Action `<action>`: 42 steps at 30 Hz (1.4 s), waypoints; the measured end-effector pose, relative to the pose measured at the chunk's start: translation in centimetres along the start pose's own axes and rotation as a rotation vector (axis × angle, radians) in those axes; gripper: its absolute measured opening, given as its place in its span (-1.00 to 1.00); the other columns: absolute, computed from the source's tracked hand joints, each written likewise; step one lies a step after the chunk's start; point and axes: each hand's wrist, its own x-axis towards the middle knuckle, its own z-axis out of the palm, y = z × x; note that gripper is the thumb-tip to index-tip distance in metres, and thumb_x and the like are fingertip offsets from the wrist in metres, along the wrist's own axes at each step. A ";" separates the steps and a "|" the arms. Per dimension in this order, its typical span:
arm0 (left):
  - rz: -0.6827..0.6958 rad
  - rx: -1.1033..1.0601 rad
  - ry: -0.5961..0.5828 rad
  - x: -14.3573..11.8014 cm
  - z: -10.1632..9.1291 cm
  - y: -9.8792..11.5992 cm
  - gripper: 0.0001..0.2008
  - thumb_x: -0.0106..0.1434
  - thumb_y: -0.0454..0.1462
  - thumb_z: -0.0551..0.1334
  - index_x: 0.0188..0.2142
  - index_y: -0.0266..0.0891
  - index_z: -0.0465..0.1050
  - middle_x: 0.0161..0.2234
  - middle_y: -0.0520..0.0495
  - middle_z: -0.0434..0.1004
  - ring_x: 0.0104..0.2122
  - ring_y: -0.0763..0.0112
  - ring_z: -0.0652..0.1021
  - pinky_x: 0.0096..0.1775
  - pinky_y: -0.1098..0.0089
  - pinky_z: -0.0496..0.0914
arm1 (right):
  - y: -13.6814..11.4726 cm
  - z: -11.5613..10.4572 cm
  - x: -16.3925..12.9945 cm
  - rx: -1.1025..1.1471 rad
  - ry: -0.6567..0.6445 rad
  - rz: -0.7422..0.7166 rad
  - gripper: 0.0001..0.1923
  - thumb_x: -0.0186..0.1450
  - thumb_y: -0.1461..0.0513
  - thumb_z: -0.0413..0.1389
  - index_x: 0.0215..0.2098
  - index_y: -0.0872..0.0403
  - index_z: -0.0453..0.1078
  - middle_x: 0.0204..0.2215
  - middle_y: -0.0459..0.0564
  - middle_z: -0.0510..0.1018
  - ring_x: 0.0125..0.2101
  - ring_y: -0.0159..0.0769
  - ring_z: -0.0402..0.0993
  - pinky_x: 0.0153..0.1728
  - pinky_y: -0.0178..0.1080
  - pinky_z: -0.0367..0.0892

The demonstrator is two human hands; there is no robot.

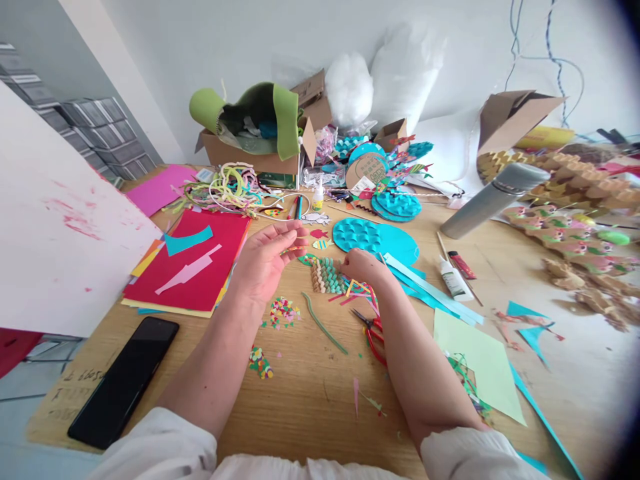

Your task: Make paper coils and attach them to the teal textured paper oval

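My left hand (270,257) is raised over the left-middle of the table, palm turned inward, fingers apart and slightly bent. Just past its fingertips lie a red paper fish (319,234) and a striped paper fish (323,245). My right hand (366,267) is closed, its curled fingertips at the right edge of a bunch of curled paper strips (327,275) in tan and green. Whatever those fingertips pinch is hidden. Thin coloured paper strips (357,289) lie beneath my right wrist. Red-handled pliers (373,333) rest beside my right forearm.
Paper dots (284,312) and a green stem-like strip (324,325) lie between my arms. At left are red paper (187,267) and a phone (125,380). Blue discs (400,243), a glue bottle (454,279) and a grey cylinder (493,200) stand or lie right. Boxes (250,160) line the back.
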 end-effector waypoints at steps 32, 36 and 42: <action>0.010 -0.004 -0.006 0.0 0.0 0.1 -0.79 0.02 -0.33 0.39 -0.30 -0.31 0.56 -0.32 -0.07 0.60 -0.37 0.44 0.57 -0.24 0.37 0.42 | 0.1 0.4 0.5 0.062 -0.009 0.001 -0.67 0.29 0.16 0.05 -0.37 0.19 0.60 -0.40 0.20 0.65 -0.36 -0.17 0.57 -0.41 -0.30 0.29; 0.007 0.003 -0.001 0.0 0.0 0.1 -0.79 0.01 -0.33 0.39 -0.31 -0.31 0.56 -0.32 -0.07 0.60 -0.37 0.45 0.56 -0.24 0.38 0.41 | 0.2 0.3 0.4 0.078 -0.021 0.001 -0.67 0.28 0.16 0.06 -0.46 0.16 0.59 -0.45 0.16 0.65 -0.41 -0.20 0.55 -0.46 -0.31 0.27; 0.009 0.006 0.004 -0.1 0.1 0.1 -0.79 -0.01 -0.31 0.40 -0.32 -0.30 0.56 -0.33 -0.08 0.61 -0.37 0.44 0.57 -0.26 0.39 0.40 | 0.9 0.1 0.5 0.080 0.093 0.083 -0.63 0.32 0.19 -0.04 -0.26 0.18 0.60 -0.27 0.21 0.65 -0.29 -0.14 0.56 -0.42 -0.29 0.25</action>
